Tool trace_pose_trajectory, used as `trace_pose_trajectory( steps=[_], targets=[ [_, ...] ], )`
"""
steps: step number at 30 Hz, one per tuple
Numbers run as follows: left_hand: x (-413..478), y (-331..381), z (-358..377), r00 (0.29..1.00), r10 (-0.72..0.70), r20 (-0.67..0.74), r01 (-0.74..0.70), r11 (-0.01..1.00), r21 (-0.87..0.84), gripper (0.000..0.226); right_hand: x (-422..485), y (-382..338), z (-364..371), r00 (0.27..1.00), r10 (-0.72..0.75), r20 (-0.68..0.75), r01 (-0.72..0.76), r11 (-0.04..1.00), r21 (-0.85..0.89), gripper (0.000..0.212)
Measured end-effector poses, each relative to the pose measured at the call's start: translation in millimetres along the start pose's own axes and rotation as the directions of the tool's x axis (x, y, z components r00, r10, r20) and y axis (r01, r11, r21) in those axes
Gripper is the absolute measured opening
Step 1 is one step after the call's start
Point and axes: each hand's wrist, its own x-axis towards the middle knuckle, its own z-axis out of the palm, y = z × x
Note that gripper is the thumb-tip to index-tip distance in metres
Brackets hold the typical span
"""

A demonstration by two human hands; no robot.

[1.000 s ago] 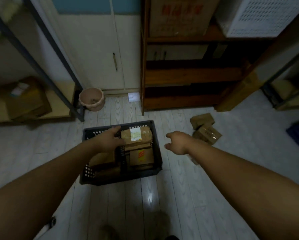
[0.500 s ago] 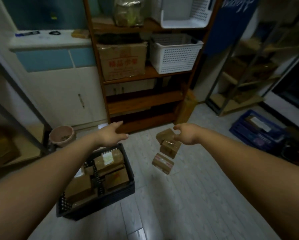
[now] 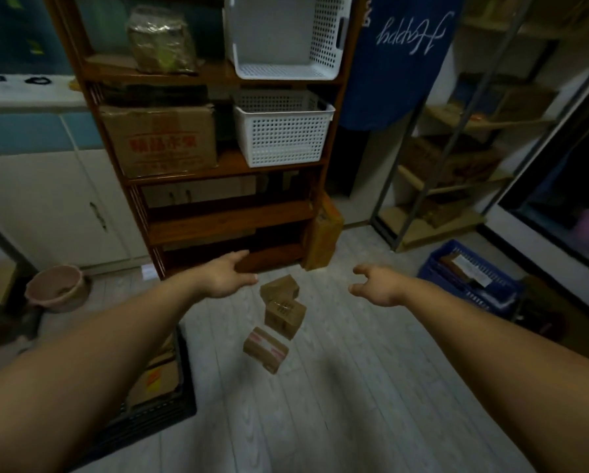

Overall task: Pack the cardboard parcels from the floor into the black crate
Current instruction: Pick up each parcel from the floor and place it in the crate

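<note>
A: Nearest first. Where is the black crate (image 3: 170, 414) found?
B: Near left, half hidden under the left forearm. Parcels are seen inside it.
A: And on the floor (image 3: 354, 404)?
B: Three parcels are lined up near to far, centre. The taped parcel (image 3: 265, 349) is nearest, the middle parcel (image 3: 284, 317) is behind it, and the far parcel (image 3: 279, 288) is last, seemingly touching the middle one.
A: Hands?
B: Both are empty, fingers loose. The left hand (image 3: 224, 278) is placed just beside the far parcel, on its left. The right hand (image 3: 376, 286) is seen well apart, right. The left is judged nearer, so a left-hand pick is expected.
</note>
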Motion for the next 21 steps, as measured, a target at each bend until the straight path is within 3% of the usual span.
trace_pose_trajectory(
  steps=[12, 21],
  targets=[
    [140, -28, 5, 0.99, -0.139, 0.036, 0.14, 0.99, -0.016, 0.075, 154, 5, 1, 0.984, -0.057, 0.169, 0.043, 0.995, 0.085, 0.067],
    [307, -65, 27, 0.957, -0.256, 0.136, 0.264, 0.964, -0.039, 0.073, 313, 20, 42, 0.964, -0.02, 0.266, -0.053, 0.962, 0.266, 0.068]
  ],
)
